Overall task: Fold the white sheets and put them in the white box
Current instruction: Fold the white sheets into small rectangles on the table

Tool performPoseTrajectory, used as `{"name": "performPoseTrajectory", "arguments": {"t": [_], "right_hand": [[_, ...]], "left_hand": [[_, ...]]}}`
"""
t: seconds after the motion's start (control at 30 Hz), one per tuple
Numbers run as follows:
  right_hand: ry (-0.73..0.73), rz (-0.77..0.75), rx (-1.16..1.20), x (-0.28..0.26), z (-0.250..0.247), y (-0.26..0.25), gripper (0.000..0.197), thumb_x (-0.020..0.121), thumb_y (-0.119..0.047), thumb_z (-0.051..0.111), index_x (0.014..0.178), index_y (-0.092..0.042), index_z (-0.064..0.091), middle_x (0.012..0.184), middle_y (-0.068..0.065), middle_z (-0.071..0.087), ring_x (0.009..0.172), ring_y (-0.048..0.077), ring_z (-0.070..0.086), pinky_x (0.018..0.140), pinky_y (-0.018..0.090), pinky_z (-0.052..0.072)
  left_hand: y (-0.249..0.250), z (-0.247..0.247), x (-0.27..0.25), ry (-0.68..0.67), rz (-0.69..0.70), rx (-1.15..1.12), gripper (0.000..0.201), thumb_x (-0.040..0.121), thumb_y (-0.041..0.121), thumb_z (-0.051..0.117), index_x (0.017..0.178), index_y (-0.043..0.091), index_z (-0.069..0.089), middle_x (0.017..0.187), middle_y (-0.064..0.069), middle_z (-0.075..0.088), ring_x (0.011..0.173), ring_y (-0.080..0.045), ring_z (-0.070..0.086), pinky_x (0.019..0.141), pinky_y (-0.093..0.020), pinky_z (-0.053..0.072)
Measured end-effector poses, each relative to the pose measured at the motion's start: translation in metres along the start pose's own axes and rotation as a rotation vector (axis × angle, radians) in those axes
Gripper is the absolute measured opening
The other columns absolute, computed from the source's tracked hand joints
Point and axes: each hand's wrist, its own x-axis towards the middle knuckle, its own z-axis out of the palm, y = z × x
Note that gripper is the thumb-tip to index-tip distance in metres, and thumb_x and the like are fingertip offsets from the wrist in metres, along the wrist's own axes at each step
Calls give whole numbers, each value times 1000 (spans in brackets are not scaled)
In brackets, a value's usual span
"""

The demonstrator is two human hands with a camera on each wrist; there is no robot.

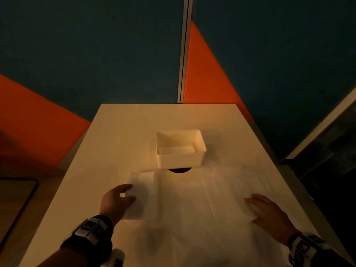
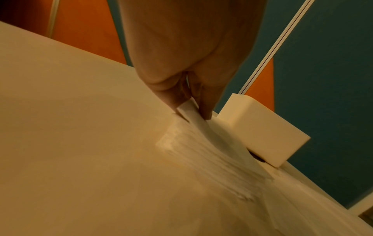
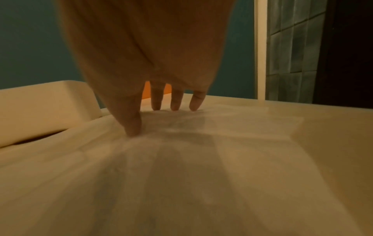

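A large white sheet (image 1: 192,209) lies spread over the near half of the table, its far edge just short of the white box (image 1: 181,160). My left hand (image 1: 129,192) pinches the sheet's left edge between thumb and fingers; the left wrist view shows that edge (image 2: 186,108) lifted a little off the table in front of the box (image 2: 260,131). My right hand (image 1: 252,209) rests on the right part of the sheet with straight, spread fingers (image 3: 175,103) whose tips touch the sheet (image 3: 201,159). The box stands open-topped, with something pale lying on its floor.
The pale table (image 1: 119,135) ends close on the left and right. A dark round hole (image 1: 179,170) shows under the box's near wall. Blue and orange partition panels (image 1: 208,78) stand behind the table. A dark-framed board (image 1: 19,199) lies low on the left.
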Motion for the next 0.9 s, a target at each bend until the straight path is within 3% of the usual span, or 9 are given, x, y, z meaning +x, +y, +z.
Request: {"name": "performPoseTrajectory", "arguments": {"t": [0.07, 0.17, 0.23, 0.3, 0.47, 0.6, 0.73, 0.83, 0.9], "right_hand": [[40, -58, -14, 1, 2, 6, 56, 87, -27, 64, 111, -61, 26, 147, -10, 31, 134, 12, 33, 111, 25, 28], [97, -109, -30, 3, 0, 5, 41, 89, -16, 62, 121, -38, 52, 136, -6, 46, 128, 14, 43, 106, 20, 28], [206, -120, 106, 3, -3, 6, 43, 82, -2, 66, 103, -40, 65, 116, -9, 59, 113, 17, 56, 98, 18, 38], [279, -85, 210, 1, -6, 8, 60, 77, 6, 68, 85, -54, 61, 103, -14, 62, 99, 12, 60, 91, 16, 42], [205, -36, 115, -1, -16, 3, 33, 80, 2, 67, 92, -30, 66, 97, -10, 62, 98, 14, 61, 97, 29, 47], [171, 9, 27, 0, -26, 9, 44, 80, -3, 68, 78, -44, 53, 94, -11, 62, 96, 15, 62, 90, 24, 46], [167, -7, 67, -6, -41, 8, 47, 80, -2, 68, 70, -45, 52, 87, -12, 62, 88, 10, 60, 87, 24, 49], [45, -67, -52, -10, -46, -1, 32, 87, -17, 64, 78, -45, 54, 91, -20, 57, 86, -2, 52, 83, 9, 42], [-29, -94, -145, -12, -46, -10, 17, 91, -27, 57, 103, -36, 64, 112, -14, 61, 102, 2, 54, 89, 10, 39]], "left_hand": [[-1, 1, 1, 11, -5, -12, 39, 76, 6, 73, 113, 15, 67, 107, -8, 64, 86, -27, 61, 84, -35, 48], [-3, 2, 2, 7, 2, -19, 38, 76, 6, 73, 112, 14, 68, 108, -10, 65, 84, -26, 60, 84, -34, 48], [-3, 2, 3, 5, 13, -22, 38, 76, 5, 73, 113, 13, 67, 106, -8, 64, 84, -26, 59, 86, -35, 48], [-3, 4, 3, 12, 29, -5, 38, 76, 5, 73, 113, 11, 67, 107, -9, 64, 84, -25, 59, 87, -35, 47], [-3, 8, 7, 19, 47, 41, 40, 75, 8, 74, 114, 12, 67, 111, -12, 66, 89, -27, 61, 88, -34, 47], [-5, 8, 9, -57, 70, 186, 45, 76, 15, 74, 119, 16, 64, 115, -12, 62, 98, -28, 60, 88, -32, 45], [-6, 8, 9, -102, 152, 329, 46, 72, 15, 76, 118, 16, 65, 121, -12, 51, 105, -30, 55, 94, -32, 42], [-8, 9, 10, -78, 151, 354, 46, 70, 15, 76, 115, 20, 67, 123, -12, 49, 109, -32, 52, 98, -36, 42], [-9, 9, 11, -88, 144, 360, 47, 71, 16, 76, 116, 22, 66, 124, -12, 47, 110, -33, 50, 99, -37, 42]]}}
